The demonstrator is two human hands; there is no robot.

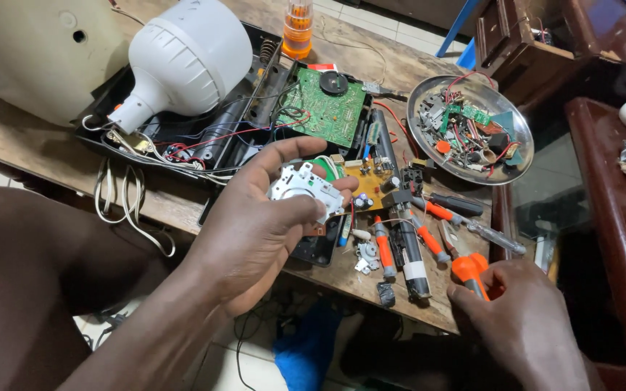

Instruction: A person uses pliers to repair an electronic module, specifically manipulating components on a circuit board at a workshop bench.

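Observation:
My left hand [255, 224] holds a small white plastic mechanism [306, 190] with round gear parts, raised above the wooden table [371, 61]. My right hand [527, 318] at the lower right grips an orange-handled tool [470, 271] by the table's near edge. Between the hands lie several orange-handled screwdrivers and pliers [429, 242] and a black cylindrical part [409, 253].
An opened black device case [204, 137] holds a green circuit board [325, 108] and loose wires. A large white bulb [182, 61] rests on it. A metal bowl [519, 170] of electronic scraps sits at right. An orange bottle [298, 29] stands behind. Dark wooden furniture [617, 239] borders the right.

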